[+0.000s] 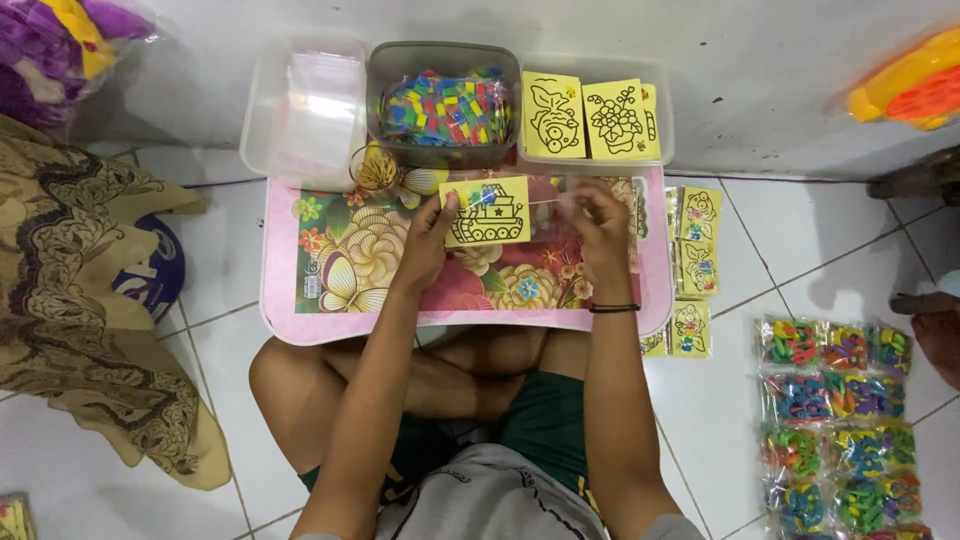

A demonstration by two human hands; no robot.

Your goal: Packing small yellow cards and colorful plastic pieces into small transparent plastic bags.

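Just above frame centre, the yellow card (487, 212) lies long side across; left hand (430, 240) fingers pinch its left edge, right hand (600, 225) fingers close on a clear sleeve (548, 208) at its right end.

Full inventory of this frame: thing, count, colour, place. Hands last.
lap tray: one, pink with flower print, on the person's lap.
tank card: one, yellow with black line drawing, held above the tray.
rubber bands: one bunch, tan, tray's far edge.
clear bin: one, holds clear sleeves, far left on the floor.
grey bin: one, full of many-coloured small pieces, middle.
card bin: one, clear, holds yellow drawing cards, right of the grey bin.
loose cards: several, yellow, floor right of the tray.
packed bags: about a dozen, clear with coloured pieces, floor at right.
patterned cloth: one, brown, left.
left hand: grips the tank card's left edge.
right hand: at the card's right side, pinching something clear.
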